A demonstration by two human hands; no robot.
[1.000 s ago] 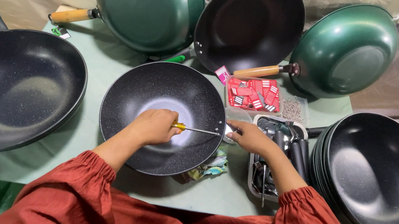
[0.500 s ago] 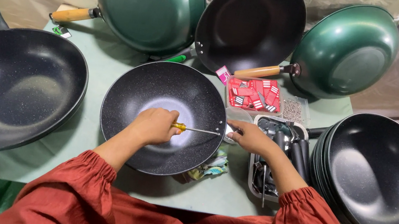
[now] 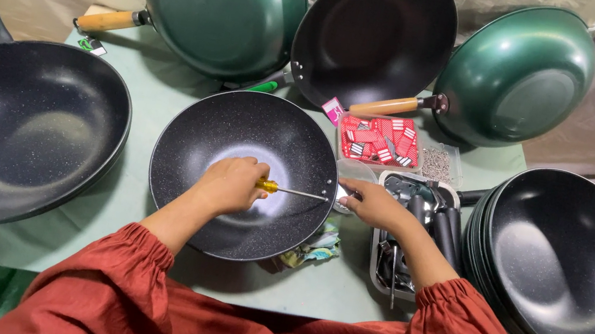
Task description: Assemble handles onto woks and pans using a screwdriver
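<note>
Over the speckled black wok (image 3: 237, 150), both hands work at its right rim.
Left of the hands, a large black pan (image 3: 12, 132) sits without a handle. The left hand (image 3: 232, 183), inside the bowl, is closed around a yellow-handled screwdriver (image 3: 286, 189) whose tip meets the rim. The right hand (image 3: 374, 204) pinches the rim fitting from outside; no handle is on yet. Right of it lie a tray of black handles (image 3: 422, 225) and stacked black woks (image 3: 574, 263), apparently awaiting fitting.

a small cookware assembly workshop is suggested by a green worktable (image 3: 165, 104) crowded with unfinished woks (image 3: 574, 263), a tray of loose black handles (image 3: 413, 231), and a box of screws (image 3: 437, 164).
</note>
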